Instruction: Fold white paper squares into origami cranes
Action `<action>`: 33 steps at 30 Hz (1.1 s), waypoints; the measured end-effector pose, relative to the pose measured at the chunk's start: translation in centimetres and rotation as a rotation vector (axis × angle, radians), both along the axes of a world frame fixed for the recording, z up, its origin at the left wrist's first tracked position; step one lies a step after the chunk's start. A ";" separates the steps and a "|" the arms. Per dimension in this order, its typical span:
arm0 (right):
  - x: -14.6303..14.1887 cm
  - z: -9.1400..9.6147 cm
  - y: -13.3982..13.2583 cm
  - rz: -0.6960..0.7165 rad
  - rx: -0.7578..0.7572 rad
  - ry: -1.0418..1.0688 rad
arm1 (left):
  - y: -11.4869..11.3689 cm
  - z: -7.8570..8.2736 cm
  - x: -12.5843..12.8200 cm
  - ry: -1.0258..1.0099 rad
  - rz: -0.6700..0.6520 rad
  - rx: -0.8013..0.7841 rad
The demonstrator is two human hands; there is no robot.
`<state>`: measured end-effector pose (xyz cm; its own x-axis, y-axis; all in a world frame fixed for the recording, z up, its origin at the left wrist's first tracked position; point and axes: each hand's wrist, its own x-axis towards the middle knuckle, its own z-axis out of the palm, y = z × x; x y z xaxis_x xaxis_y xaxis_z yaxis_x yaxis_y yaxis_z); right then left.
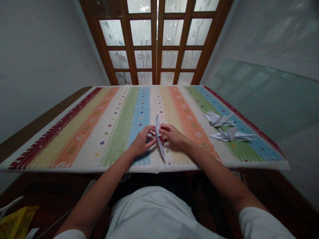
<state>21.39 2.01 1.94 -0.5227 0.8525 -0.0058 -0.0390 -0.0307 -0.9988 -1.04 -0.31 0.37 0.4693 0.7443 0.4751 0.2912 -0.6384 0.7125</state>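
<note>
A long, narrow folded piece of white paper (159, 139) lies on the striped cloth (99, 126), pointing away from me. My left hand (142, 141) pinches its left side near the middle. My right hand (171, 133) pinches its right side at the same height. Both hands rest on the cloth with fingers pressed on the paper's folds.
Two folded paper cranes (219, 119) (233, 135) sit on the cloth at the right. A wooden door with frosted glass panes (157, 43) stands behind the table. A glass sheet (261, 93) leans at the right. A yellow bag (17, 222) lies at lower left.
</note>
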 end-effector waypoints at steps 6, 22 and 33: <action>0.0 0.3 -0.1 0.014 0.068 -0.056 | -0.1 0.2 0.1 0.030 -0.008 0.035; -0.1 0.2 -0.2 0.004 0.021 0.034 | -0.2 0.2 0.2 -0.012 -0.017 0.020; 0.5 0.5 0.0 -0.144 0.297 -0.180 | -0.1 -0.3 -0.2 0.276 0.134 0.448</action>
